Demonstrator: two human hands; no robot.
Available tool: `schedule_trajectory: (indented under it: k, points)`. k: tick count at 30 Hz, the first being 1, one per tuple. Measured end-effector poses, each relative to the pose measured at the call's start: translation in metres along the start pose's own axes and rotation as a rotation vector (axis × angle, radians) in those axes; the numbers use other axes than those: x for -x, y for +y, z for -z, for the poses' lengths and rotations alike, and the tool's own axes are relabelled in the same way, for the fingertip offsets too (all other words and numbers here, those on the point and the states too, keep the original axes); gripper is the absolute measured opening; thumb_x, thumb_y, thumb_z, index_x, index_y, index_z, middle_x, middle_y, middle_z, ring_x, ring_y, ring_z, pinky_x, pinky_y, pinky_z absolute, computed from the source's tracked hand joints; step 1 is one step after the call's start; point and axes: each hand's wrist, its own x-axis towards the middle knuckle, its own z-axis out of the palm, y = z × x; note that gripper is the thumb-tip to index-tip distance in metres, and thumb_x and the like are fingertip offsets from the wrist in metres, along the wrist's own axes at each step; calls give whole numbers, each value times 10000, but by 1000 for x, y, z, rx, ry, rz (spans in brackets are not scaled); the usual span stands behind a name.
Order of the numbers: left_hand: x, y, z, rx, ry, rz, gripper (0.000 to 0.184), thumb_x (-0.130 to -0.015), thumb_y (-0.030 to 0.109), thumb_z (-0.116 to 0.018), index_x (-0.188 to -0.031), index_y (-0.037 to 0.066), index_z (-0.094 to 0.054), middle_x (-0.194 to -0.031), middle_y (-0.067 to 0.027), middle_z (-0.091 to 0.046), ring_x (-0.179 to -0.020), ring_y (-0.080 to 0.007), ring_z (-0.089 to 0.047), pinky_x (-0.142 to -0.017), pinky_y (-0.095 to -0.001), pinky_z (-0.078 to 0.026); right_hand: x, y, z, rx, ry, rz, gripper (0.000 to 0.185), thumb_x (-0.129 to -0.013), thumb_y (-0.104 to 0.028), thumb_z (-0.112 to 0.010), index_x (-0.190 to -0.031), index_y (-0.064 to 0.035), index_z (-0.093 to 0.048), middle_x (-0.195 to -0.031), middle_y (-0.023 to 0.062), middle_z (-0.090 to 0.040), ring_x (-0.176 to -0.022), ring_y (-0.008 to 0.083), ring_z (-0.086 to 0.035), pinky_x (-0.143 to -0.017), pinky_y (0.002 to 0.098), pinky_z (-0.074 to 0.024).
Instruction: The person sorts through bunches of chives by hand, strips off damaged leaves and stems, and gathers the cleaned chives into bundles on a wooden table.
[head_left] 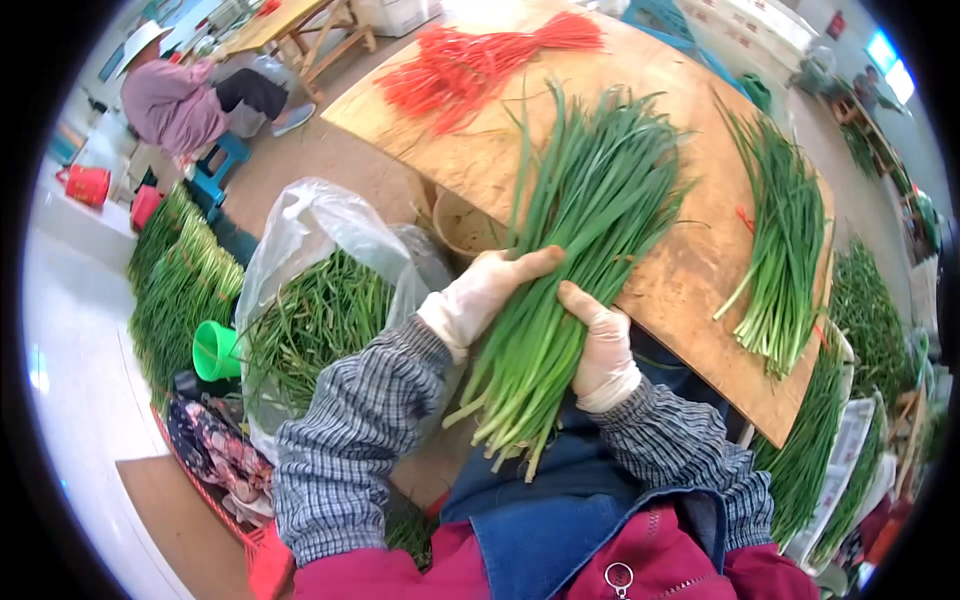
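A thick bunch of garlic chives (pixel 600 190) lies across my hands, its green tips over the wooden table and its pale cut ends toward my lap. My left hand (pixel 485 292), in a whitish glove with the finger ends bare, grips the bunch from the left with the thumb on top. From the right, my right hand (pixel 603 350), gloved alike, closes round the lower stems; its far fingers are hidden underneath. A smaller tied bunch of chives (pixel 785 255) rests on the table's right side. Red ties (pixel 470 65) lie in a heap at the back.
The wooden table (pixel 690 285) has its edge close before me. A clear plastic bag (pixel 310 205) of loose greens and a green cup (pixel 215 350) stand on the left. More chives (pixel 180 280) are piled beyond. A seated person (pixel 175 95) is at the back left.
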Motion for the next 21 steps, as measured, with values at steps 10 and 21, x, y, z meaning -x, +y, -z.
schedule_trajectory:
  k: [10, 21]
  points:
    - [26, 133, -74, -568, -237, -902, 264, -782, 142, -611, -994, -14, -594, -923, -74, -628, -798, -146, -612, -751, -265, -492, -11, -120, -101, 584, -402, 487, 232, -745, -126, -641, -916, 27, -610, -808, 90, -629, -660, 152, -608, -610, 248, -502]
    - [-58, 168, -80, -547, -300, -798, 381, -732, 112, -632, -1085, -11, -562, -1037, -81, -600, -932, -173, -561, -865, -298, -421, -82, -198, -84, 1021, -466, 623, 480, -685, -227, -737, -1071, 2, -569, -1012, 77, -607, -938, 175, -551, -857, 289, -422]
